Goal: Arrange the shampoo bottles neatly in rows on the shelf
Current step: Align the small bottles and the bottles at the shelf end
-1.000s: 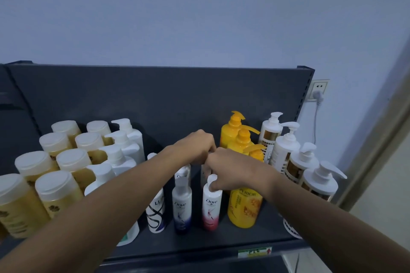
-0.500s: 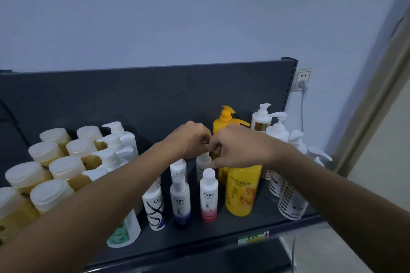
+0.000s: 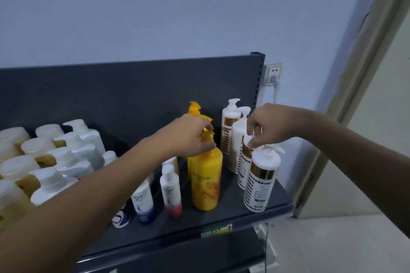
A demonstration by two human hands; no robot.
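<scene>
left hand (image 3: pixel 190 136) grips yellow bottle (image 3: pixel 207 182) pump, right hand (image 3: pixel 274 126) pinches white bottle (image 3: pixel 260 184) pump. White bottle sits near shelf (image 3: pixel 233 214) edge; a sideways tug could topple it.

Glossy plastic yellow bottle (image 3: pixel 206 180) and white bottles (image 3: pixel 260 180); matt dark metal shelf (image 3: pixel 261 208).

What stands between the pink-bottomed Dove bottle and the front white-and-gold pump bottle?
The front yellow pump bottle, its pump held by the left hand; head view.
</scene>
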